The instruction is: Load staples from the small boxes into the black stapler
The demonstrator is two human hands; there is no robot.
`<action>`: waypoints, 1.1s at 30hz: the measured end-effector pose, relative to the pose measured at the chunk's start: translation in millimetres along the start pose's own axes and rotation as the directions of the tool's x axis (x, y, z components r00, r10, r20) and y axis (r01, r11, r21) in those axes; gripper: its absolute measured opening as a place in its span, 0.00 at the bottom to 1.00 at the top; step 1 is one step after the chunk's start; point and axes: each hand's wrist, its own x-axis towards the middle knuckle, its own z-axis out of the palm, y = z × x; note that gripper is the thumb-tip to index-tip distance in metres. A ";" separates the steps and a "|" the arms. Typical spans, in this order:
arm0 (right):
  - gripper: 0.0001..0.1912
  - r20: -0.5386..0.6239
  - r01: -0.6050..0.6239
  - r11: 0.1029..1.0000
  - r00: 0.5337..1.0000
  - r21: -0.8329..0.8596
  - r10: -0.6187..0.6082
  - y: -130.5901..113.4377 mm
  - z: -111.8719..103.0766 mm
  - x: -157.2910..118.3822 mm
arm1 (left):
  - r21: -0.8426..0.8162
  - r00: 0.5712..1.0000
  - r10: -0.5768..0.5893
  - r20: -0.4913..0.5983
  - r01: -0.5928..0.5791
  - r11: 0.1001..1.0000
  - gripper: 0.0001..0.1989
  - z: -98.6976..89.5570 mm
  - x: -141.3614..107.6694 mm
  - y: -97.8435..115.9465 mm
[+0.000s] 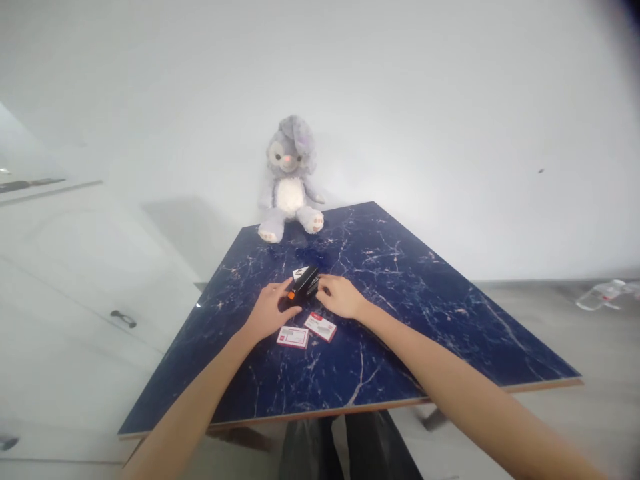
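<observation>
I see the black stapler (pixel 306 281) between the left hand (pixel 267 309) and right hand (pixel 344 297). Left thumb and forefinger spread apart about its orange end; right fingers curl beside it, clamped or not I can't tell. Nearer than the fingers lie two red-and-white boxes (pixel 293 337).

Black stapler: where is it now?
Head view, near centre: the black stapler is between left hand and right hand, beyond two red-and-white boxes.
</observation>
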 end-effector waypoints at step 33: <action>0.13 0.005 -0.214 0.969 0.976 -0.126 0.217 13.5 -11.7 4.0 | -0.168 0.974 0.201 0.103 -0.183 0.969 0.20 -0.6 -4.9 40.1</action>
